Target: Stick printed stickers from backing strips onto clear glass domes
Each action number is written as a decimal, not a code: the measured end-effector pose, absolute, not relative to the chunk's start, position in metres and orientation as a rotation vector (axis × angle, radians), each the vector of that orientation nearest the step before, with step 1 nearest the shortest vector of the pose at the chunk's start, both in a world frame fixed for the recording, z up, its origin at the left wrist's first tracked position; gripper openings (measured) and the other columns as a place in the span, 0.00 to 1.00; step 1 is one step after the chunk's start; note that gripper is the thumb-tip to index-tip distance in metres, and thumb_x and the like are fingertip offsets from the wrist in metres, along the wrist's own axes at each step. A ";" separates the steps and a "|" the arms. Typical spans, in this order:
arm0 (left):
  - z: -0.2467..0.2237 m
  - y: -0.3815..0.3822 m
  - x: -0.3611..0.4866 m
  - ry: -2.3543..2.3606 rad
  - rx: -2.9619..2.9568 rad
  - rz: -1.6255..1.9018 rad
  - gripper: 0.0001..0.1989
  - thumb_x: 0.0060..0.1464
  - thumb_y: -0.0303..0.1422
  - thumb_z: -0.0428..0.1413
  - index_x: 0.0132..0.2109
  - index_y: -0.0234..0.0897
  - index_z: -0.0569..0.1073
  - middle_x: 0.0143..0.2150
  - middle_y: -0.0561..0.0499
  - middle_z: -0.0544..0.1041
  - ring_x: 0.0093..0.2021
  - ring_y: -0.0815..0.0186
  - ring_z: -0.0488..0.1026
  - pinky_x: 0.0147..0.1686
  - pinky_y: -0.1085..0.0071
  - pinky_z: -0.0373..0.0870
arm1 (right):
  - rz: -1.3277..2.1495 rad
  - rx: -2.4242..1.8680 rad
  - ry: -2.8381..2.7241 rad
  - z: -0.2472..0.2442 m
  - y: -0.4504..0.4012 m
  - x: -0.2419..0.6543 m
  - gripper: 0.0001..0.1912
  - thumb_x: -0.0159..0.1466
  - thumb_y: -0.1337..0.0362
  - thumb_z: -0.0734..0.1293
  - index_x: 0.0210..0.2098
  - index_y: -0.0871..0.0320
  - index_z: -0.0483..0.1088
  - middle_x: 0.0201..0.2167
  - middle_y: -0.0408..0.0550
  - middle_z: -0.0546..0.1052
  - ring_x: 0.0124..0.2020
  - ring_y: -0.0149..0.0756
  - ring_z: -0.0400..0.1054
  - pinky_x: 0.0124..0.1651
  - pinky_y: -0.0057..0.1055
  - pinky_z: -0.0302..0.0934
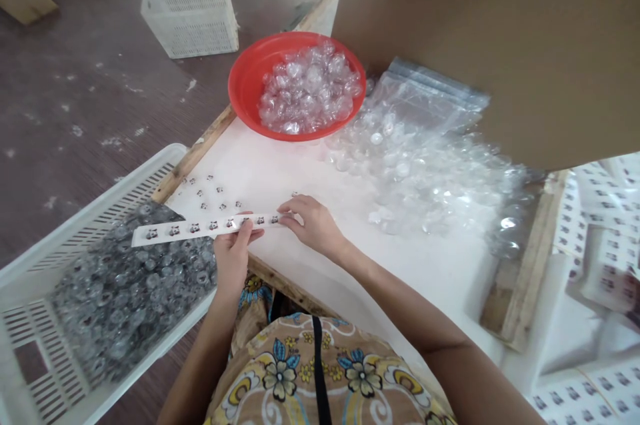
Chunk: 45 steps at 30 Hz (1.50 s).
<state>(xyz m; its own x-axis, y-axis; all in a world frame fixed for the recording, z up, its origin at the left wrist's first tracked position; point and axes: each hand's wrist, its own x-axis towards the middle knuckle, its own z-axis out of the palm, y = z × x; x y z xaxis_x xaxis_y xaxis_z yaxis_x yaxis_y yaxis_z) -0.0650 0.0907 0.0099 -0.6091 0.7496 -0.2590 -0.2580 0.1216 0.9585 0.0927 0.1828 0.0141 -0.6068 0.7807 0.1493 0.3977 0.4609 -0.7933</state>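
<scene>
A long white strip of small printed stickers stretches across the near left side of the white table. My left hand pinches the strip near its middle, thumb on top. At the right end of the strip, my right hand has its thumb and fingertips closed on the edge beside the last printed figure. Several loose printed figures lie on the table beyond the strip. Whether a figure is coming off under my right fingertips cannot be made out.
A red basin of clear plastic domes stands at the back. More clear domes spread at right beside plastic bags and a cardboard sheet. A white crate of domes sits at left. Sticker sheets lie far right.
</scene>
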 end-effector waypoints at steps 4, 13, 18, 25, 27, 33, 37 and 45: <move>0.011 0.092 -0.064 1.653 0.526 1.590 0.17 0.47 0.41 0.65 0.41 0.34 0.79 0.40 0.48 0.81 0.33 0.65 0.78 0.36 0.67 0.79 | 0.867 -0.967 -2.266 0.013 0.177 0.091 0.06 0.65 0.67 0.66 0.41 0.55 0.73 0.40 0.50 0.77 0.44 0.42 0.68 0.49 0.39 0.60; 0.007 0.092 -0.059 1.640 0.572 1.509 0.18 0.50 0.41 0.64 0.44 0.34 0.78 0.40 0.47 0.80 0.35 0.63 0.79 0.38 0.65 0.80 | 0.856 -0.980 -2.248 0.009 0.174 0.089 0.03 0.64 0.67 0.67 0.39 0.56 0.72 0.37 0.51 0.76 0.41 0.41 0.66 0.47 0.38 0.61; 0.008 0.093 -0.058 1.612 0.537 1.494 0.19 0.49 0.42 0.64 0.45 0.33 0.78 0.39 0.47 0.80 0.34 0.63 0.79 0.38 0.65 0.80 | 0.854 -0.988 -2.210 0.011 0.171 0.090 0.06 0.66 0.66 0.65 0.32 0.55 0.72 0.34 0.49 0.76 0.40 0.40 0.67 0.47 0.39 0.61; 0.009 0.091 -0.064 1.577 0.433 1.584 0.18 0.45 0.41 0.67 0.41 0.35 0.79 0.39 0.49 0.80 0.31 0.67 0.77 0.35 0.67 0.80 | 1.152 -1.351 -1.679 0.006 0.223 0.124 0.04 0.59 0.63 0.67 0.29 0.55 0.69 0.27 0.43 0.74 0.29 0.32 0.66 0.34 0.30 0.61; 0.010 0.090 -0.066 1.581 0.418 1.586 0.18 0.44 0.41 0.67 0.40 0.34 0.79 0.38 0.49 0.80 0.32 0.67 0.77 0.35 0.67 0.80 | 1.186 -1.453 -1.709 0.000 0.239 0.135 0.03 0.57 0.63 0.67 0.28 0.55 0.69 0.25 0.42 0.74 0.26 0.31 0.65 0.33 0.30 0.60; 0.014 0.087 -0.064 1.555 0.394 1.601 0.19 0.43 0.41 0.68 0.40 0.33 0.79 0.38 0.49 0.80 0.31 0.68 0.77 0.34 0.68 0.80 | 1.137 -1.559 -1.874 -0.007 0.252 0.137 0.01 0.54 0.66 0.67 0.26 0.56 0.70 0.25 0.42 0.75 0.27 0.31 0.66 0.34 0.29 0.59; 0.013 0.087 -0.064 1.552 0.385 1.589 0.19 0.43 0.41 0.68 0.40 0.33 0.78 0.38 0.49 0.80 0.30 0.68 0.77 0.33 0.68 0.80 | 1.108 -1.596 -1.952 -0.005 0.249 0.128 0.03 0.55 0.69 0.66 0.27 0.56 0.70 0.26 0.42 0.75 0.28 0.31 0.66 0.34 0.29 0.58; 0.008 0.089 -0.065 1.560 0.391 1.587 0.20 0.43 0.41 0.68 0.41 0.33 0.79 0.38 0.49 0.80 0.29 0.68 0.77 0.33 0.67 0.80 | 0.809 -1.579 -2.118 -0.010 0.247 0.111 0.08 0.59 0.71 0.64 0.34 0.57 0.74 0.37 0.50 0.75 0.32 0.35 0.69 0.39 0.31 0.61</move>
